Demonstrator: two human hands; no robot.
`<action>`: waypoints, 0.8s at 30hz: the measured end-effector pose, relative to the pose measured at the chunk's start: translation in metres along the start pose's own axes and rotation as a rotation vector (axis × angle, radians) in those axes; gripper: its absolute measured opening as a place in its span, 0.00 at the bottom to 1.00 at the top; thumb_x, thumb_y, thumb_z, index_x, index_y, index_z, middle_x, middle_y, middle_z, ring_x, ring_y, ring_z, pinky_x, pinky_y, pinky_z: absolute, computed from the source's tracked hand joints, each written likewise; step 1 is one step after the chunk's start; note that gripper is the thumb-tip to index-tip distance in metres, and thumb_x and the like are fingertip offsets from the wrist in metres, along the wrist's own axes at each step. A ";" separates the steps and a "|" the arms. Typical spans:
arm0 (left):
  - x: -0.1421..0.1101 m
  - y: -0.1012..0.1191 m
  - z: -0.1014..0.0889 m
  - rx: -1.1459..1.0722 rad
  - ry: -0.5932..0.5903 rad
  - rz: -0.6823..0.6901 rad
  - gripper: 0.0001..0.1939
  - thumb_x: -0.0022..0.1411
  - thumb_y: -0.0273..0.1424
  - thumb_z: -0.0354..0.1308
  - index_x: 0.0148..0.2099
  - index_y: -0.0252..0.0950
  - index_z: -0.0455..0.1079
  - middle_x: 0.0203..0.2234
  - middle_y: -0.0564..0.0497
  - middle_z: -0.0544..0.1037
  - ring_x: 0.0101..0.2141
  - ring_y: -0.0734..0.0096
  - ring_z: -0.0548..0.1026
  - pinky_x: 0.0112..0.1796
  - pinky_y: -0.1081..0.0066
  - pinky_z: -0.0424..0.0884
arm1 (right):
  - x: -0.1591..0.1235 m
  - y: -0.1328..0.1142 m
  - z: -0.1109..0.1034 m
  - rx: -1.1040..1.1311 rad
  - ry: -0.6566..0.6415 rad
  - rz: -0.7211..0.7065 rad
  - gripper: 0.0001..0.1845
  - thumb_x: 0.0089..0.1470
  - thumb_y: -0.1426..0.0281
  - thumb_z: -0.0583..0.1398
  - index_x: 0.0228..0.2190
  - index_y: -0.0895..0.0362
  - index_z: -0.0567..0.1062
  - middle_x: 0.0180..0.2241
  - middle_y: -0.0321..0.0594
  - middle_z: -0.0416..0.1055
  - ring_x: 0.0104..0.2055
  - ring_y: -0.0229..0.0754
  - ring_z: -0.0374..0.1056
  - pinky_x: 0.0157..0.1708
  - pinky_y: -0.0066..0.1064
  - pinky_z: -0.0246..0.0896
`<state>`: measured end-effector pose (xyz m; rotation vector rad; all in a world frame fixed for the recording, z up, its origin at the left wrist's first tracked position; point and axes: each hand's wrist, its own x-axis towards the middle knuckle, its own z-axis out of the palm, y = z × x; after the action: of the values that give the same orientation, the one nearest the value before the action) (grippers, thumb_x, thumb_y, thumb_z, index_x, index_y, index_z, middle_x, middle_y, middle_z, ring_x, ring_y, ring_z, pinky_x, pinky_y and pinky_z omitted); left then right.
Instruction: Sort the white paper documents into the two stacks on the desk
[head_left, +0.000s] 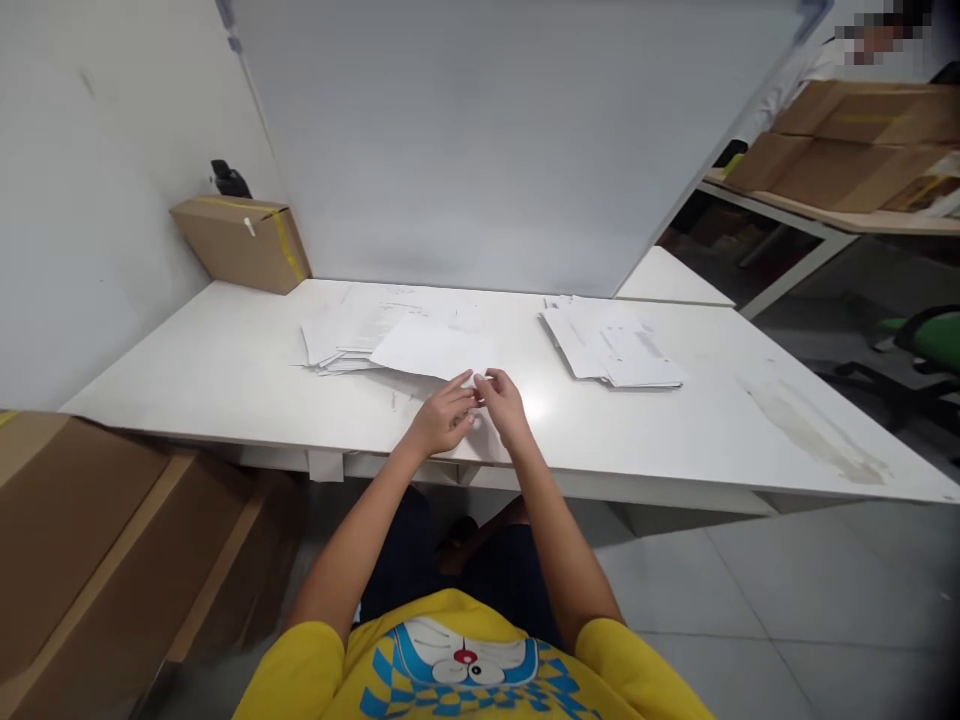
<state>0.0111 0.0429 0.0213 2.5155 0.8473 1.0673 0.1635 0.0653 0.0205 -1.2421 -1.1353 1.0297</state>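
A white sheet of paper (431, 347) lies slanted over the right side of a loose paper stack (349, 330), its near right corner reaching my hands. My right hand (504, 408) is closed in a pinch at that corner. Close beside it, my left hand (439, 418) has its fingers stretched toward the same corner, the thumb apart below them. The fingertips of both hands nearly meet, and some of the contact with the paper is hidden. To the right sits a second stack of printed papers (611, 345), untouched by either hand.
The white table (720, 425) has a grey panel (465, 150) along its back. A taped cardboard box (247, 240) stands at the back left corner. Larger cartons (97, 560) are at the lower left. More boxes (847, 150), a person and a green chair (934, 335) are off to the right.
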 end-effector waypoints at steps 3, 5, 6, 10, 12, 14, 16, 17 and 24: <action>-0.006 -0.003 -0.002 0.128 0.032 -0.010 0.17 0.67 0.31 0.45 0.46 0.38 0.75 0.48 0.43 0.79 0.63 0.55 0.64 0.61 0.48 0.65 | -0.005 0.001 0.014 0.135 0.123 0.008 0.21 0.41 0.55 0.63 0.35 0.53 0.68 0.22 0.26 0.61 0.24 0.35 0.61 0.26 0.28 0.60; -0.010 -0.014 -0.012 0.253 0.037 -0.069 0.17 0.66 0.31 0.46 0.48 0.39 0.76 0.49 0.43 0.79 0.60 0.54 0.68 0.61 0.46 0.63 | -0.015 0.006 -0.004 0.157 0.277 -0.018 0.22 0.38 0.56 0.63 0.35 0.54 0.68 0.24 0.27 0.63 0.24 0.33 0.61 0.26 0.28 0.61; -0.011 -0.023 -0.021 0.311 0.038 -0.112 0.18 0.65 0.31 0.47 0.50 0.40 0.75 0.51 0.42 0.78 0.60 0.53 0.68 0.62 0.45 0.61 | -0.022 0.011 -0.020 0.164 0.352 -0.016 0.23 0.37 0.57 0.63 0.36 0.54 0.68 0.25 0.28 0.65 0.25 0.33 0.63 0.25 0.27 0.62; -0.013 -0.067 -0.063 0.489 0.080 -0.287 0.29 0.64 0.31 0.49 0.66 0.31 0.61 0.67 0.39 0.61 0.70 0.49 0.49 0.67 0.42 0.45 | -0.063 0.037 -0.104 0.214 0.550 0.097 0.26 0.30 0.61 0.67 0.36 0.54 0.70 0.24 0.27 0.66 0.22 0.34 0.65 0.19 0.26 0.59; -0.013 -0.083 -0.076 0.527 0.061 -0.337 0.31 0.64 0.31 0.49 0.67 0.26 0.57 0.68 0.36 0.57 0.70 0.48 0.45 0.67 0.41 0.42 | -0.088 0.051 -0.140 0.232 0.601 0.095 0.26 0.29 0.63 0.68 0.35 0.54 0.72 0.23 0.28 0.66 0.20 0.35 0.64 0.18 0.26 0.60; -0.012 -0.092 -0.078 0.530 0.009 -0.315 0.28 0.65 0.29 0.47 0.66 0.28 0.61 0.65 0.36 0.63 0.70 0.50 0.49 0.67 0.41 0.43 | -0.110 0.060 -0.164 0.236 0.654 0.085 0.24 0.30 0.64 0.69 0.34 0.54 0.73 0.21 0.29 0.67 0.19 0.35 0.63 0.16 0.26 0.58; -0.012 -0.093 -0.076 0.521 -0.012 -0.258 0.24 0.67 0.27 0.43 0.63 0.32 0.66 0.61 0.39 0.69 0.69 0.53 0.54 0.67 0.42 0.45 | -0.125 0.064 -0.177 0.259 0.701 0.076 0.22 0.30 0.65 0.69 0.32 0.55 0.74 0.20 0.30 0.68 0.19 0.34 0.62 0.15 0.25 0.56; -0.013 -0.092 -0.074 0.518 -0.004 -0.238 0.23 0.67 0.26 0.43 0.61 0.34 0.68 0.60 0.40 0.71 0.68 0.55 0.56 0.67 0.43 0.46 | -0.131 0.064 -0.180 0.281 0.714 0.077 0.22 0.29 0.66 0.69 0.32 0.56 0.74 0.20 0.31 0.68 0.19 0.34 0.62 0.15 0.24 0.56; -0.014 -0.083 -0.077 0.528 -0.021 -0.265 0.21 0.72 0.33 0.40 0.51 0.36 0.74 0.45 0.37 0.80 0.55 0.52 0.74 0.58 0.45 0.62 | -0.141 0.056 -0.174 0.428 0.686 0.078 0.21 0.30 0.66 0.71 0.31 0.57 0.74 0.22 0.31 0.69 0.20 0.32 0.62 0.18 0.24 0.57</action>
<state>-0.0860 0.1020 0.0285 2.6941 1.5782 0.8067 0.3136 -0.0979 -0.0435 -1.1565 -0.3185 0.7528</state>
